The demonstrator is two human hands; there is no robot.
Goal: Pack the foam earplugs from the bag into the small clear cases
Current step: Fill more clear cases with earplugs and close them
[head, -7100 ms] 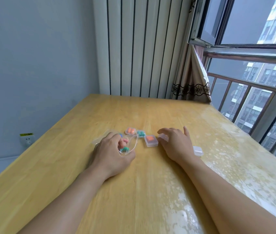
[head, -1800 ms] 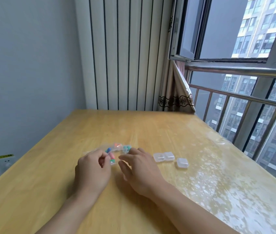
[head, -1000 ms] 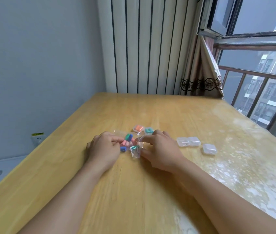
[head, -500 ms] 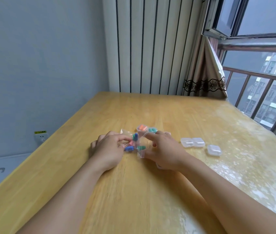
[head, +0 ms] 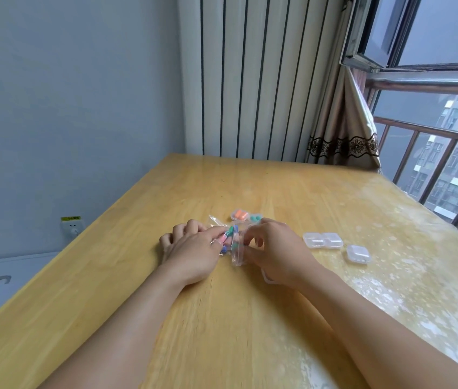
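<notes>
Table (head: 222, 318): wooden, bearing everything.
Hands: left hand (head: 191, 254) and right hand (head: 275, 254) are both pinched on the bag (head: 235, 248).
Bag: held between them, earplugs (head: 229, 234) inside.
Cases: two filled cases (head: 246, 216) lie behind; empty cases (head: 322, 240) lie right.
Risk: earplugs may be spilled if the bag is tugged.

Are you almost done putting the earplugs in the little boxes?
Not yet. Two cases look filled: orange and teal. Both hands hold the bag, earplugs inside. The open case and shut case look empty.
</notes>
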